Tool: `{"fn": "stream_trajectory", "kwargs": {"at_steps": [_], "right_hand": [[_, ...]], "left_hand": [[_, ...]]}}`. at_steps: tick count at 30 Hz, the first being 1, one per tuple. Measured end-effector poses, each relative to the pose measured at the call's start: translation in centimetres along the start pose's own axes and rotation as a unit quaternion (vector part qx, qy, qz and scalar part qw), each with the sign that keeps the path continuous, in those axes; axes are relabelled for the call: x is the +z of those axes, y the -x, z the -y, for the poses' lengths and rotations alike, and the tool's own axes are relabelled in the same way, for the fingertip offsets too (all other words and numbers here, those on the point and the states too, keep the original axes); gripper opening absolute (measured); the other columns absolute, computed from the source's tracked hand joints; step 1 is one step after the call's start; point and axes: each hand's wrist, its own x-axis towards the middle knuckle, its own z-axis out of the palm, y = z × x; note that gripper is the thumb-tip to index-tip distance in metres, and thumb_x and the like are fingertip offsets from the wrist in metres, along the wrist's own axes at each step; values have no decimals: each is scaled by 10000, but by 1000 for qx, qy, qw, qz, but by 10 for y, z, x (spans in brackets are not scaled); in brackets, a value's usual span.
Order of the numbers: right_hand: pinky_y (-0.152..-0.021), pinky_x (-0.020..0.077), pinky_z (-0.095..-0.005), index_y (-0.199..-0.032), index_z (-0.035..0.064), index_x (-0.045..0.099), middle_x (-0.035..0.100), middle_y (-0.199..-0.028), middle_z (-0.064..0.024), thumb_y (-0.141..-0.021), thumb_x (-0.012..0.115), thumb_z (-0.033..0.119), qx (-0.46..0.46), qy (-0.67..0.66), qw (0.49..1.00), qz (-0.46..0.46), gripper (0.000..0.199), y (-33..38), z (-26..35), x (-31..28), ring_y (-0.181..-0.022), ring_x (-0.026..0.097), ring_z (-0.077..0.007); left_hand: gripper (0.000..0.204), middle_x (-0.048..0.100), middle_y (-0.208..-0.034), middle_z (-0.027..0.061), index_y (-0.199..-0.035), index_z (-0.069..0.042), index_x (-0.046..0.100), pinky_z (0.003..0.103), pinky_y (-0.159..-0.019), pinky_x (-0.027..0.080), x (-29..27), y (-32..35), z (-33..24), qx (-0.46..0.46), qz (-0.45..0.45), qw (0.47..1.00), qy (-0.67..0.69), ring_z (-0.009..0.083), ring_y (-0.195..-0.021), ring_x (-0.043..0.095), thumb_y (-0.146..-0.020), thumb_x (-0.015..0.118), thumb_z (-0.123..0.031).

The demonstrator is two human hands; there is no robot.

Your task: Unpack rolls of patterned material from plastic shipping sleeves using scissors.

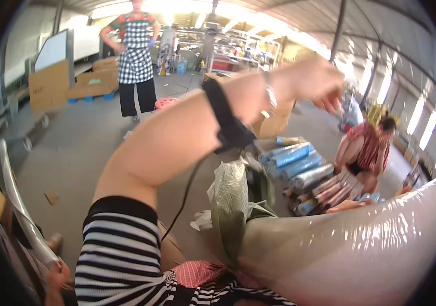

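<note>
My left arm, in a black-and-white striped sleeve with a black strap on the forearm, stretches up and across to the right. My left hand (314, 84) hangs in the air, fingers curled down; blur hides whether anything is in them. Across my lap lies a large roll wrapped in shiny clear film (350, 250). Olive-green woven sheeting (230, 219) is bunched around its left end, with a loose flap standing up. Past the roll's upper edge a patch of skin shows, perhaps my right hand (349, 206); the roll hides most of it.
Blue and silver wrapped rolls (294, 158) and smaller pinkish rolls (330, 191) lie on the floor. A person in red stripes (368, 153) crouches beside them. Another person's hand (59, 274) holds a long pale tube at left. Someone in a checked apron (136, 61) stands farther off.
</note>
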Motion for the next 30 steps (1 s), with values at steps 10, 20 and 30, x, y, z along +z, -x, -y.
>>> {"fn": "stream_trajectory", "kwargs": {"at_steps": [10,20,30], "right_hand": [[-990,437,-358,-1369,-48,396,541,-1270,-161,-856,709,320,-6,-11,1000,-9,704,3,13,4,-1162,536,-229],[-1012,421,-364,-1402,-46,344,517,-1303,-166,-823,753,362,34,0,986,165,819,-93,-80,66,-1195,512,-245],[-1023,433,-365,-1367,-23,378,570,-1265,-154,-682,883,448,154,86,958,227,972,-20,-212,35,-1188,544,-237]], "left_hand": [[490,668,-1072,109,-1197,27,599,312,-858,539,-2,59,-5,69,-19,996,60,178,-972,662,-1044,451,-414],[1212,519,-1365,169,-1489,-17,288,370,-1085,380,-39,104,80,26,-207,968,-140,267,-1286,497,-609,870,-613],[1076,508,-1405,187,-1467,-43,329,393,-1087,393,-35,185,209,-189,-186,937,-227,313,-1326,480,-618,927,-327]]}}
